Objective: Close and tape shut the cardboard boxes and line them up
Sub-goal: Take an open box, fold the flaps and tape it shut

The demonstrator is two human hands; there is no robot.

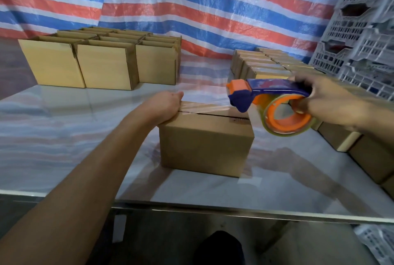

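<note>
Gripping: the right-hand grip (326,103) is clamped round the handle of the blue-and-orange plastic tape dispenser (266,98), with fingers through the roll's orange core. It is slightly blurred.
Pinning: the left-hand grip (164,106) presses the tape's end onto the 9 o'clock top edge of the box. Its fingers are hidden behind the back of the hand, so I cannot tell whether they lie straight or curl over the edge.
Tape: a clear strip of packing tape (204,106) runs taut from the pinned end to the dispenser, just above the top seam. It is not yet laid along the whole seam.
Box: the small brown cardboard box (204,143) sits mid-way across the glossy pale desk (64,128). Its flaps are folded shut and the seam runs from 9 to 3 o'clock.
Handling: the box looks light, stiff at the edges and springy at the flap middle. It would likely skate on the shiny desk unless held down. Take it by the two end faces, not the flap centre. The tape is thin and sticky and will probably wrinkle if it goes slack.
Around: open brown cardboard boxes (106,62) stand at 10 o'clock. A row of taped brown boxes (268,62) runs from 1 to 4 o'clock.
</note>
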